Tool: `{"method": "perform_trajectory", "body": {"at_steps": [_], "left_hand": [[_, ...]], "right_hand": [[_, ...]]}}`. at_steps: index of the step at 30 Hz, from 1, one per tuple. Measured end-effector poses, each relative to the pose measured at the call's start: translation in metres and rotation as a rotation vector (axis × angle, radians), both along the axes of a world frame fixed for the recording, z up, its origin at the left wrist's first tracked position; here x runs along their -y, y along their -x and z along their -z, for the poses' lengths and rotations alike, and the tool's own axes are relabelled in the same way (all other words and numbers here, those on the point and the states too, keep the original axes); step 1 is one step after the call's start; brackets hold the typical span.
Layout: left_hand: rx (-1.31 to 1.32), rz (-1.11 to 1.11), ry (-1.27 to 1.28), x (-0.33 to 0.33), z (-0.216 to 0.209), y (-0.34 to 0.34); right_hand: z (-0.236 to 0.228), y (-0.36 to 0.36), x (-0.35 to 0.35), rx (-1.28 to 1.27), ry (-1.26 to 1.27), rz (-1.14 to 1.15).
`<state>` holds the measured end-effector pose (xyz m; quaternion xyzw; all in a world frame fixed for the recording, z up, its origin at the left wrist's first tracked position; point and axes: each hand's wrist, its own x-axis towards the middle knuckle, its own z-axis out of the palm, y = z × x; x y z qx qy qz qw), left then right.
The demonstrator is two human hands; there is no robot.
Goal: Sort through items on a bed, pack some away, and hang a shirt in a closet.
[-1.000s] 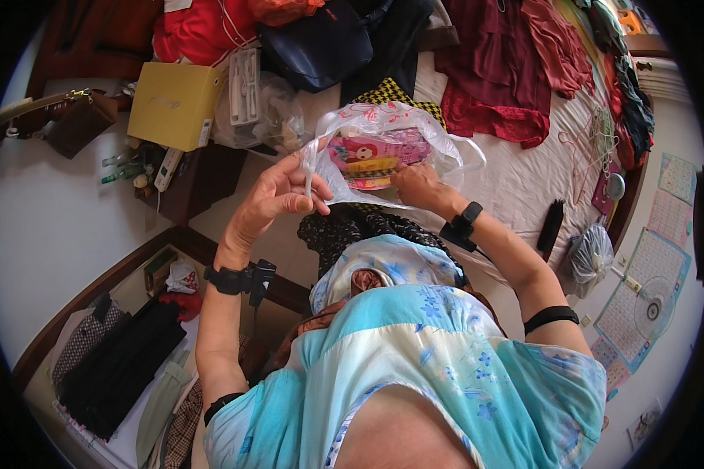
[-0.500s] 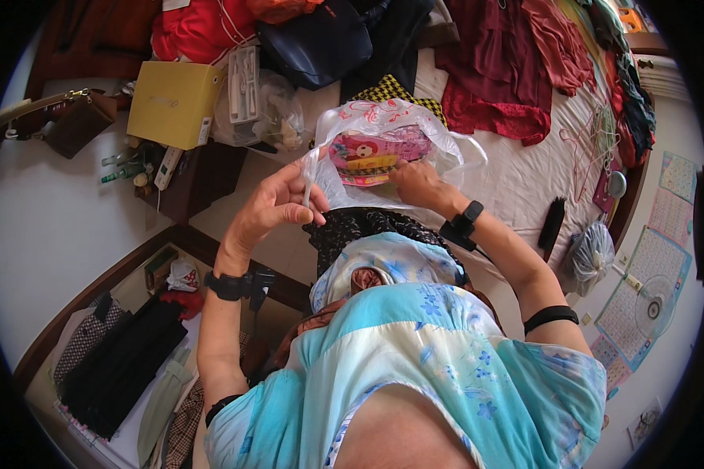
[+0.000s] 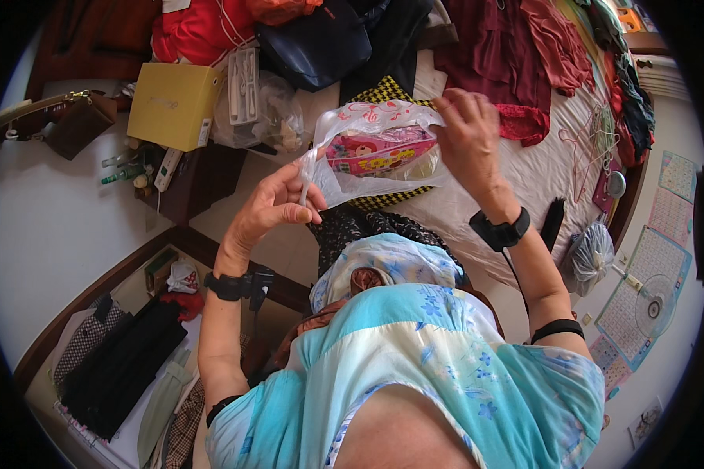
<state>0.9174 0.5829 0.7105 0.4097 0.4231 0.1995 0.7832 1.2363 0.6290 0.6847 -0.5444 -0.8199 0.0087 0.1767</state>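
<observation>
A thin white plastic bag (image 3: 352, 187) with red print hangs between my hands, its mouth facing me. Inside lies a pink package (image 3: 379, 148) with a cartoon picture and yellow patches. The fingers of my left hand (image 3: 278, 199) are closed on the bag's left handle. At the opposite side, my right hand (image 3: 473, 144) is raised with its fingers bent around the bag's right edge, partly hiding it. A yellow and black checked cloth (image 3: 387, 91) shows behind and below the bag.
Ahead is a bed (image 3: 477, 195) with dark red clothes (image 3: 493, 55), a dark blue bag (image 3: 317, 43) and hangers (image 3: 594, 141). A yellow box (image 3: 172, 105) stands to the left. Nearer on the left, an open drawer (image 3: 188, 234) holds folded clothes. A fan (image 3: 653, 306) is at right.
My right hand has come out of the bag, moved up and right, and taken its right side. The package has shifted and the bag is lifted slightly. My left hand stays in place.
</observation>
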Motion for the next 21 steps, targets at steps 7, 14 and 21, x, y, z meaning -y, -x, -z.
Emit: {"method": "perform_trajectory", "body": {"at_steps": [7, 14, 21], "left_hand": [[-0.01, 0.001, -0.019, 0.0, -0.003, -0.001], [-0.017, -0.007, -0.038, -0.003, -0.001, -0.004], [-0.021, -0.005, -0.046, -0.001, 0.002, -0.003]], "right_hand": [[0.007, -0.062, 0.02, -0.08, 0.514, 0.368], [0.01, -0.079, 0.032, -0.631, 0.988, 0.368], [-0.018, -0.062, 0.02, -0.713, 0.516, 0.247]]}}
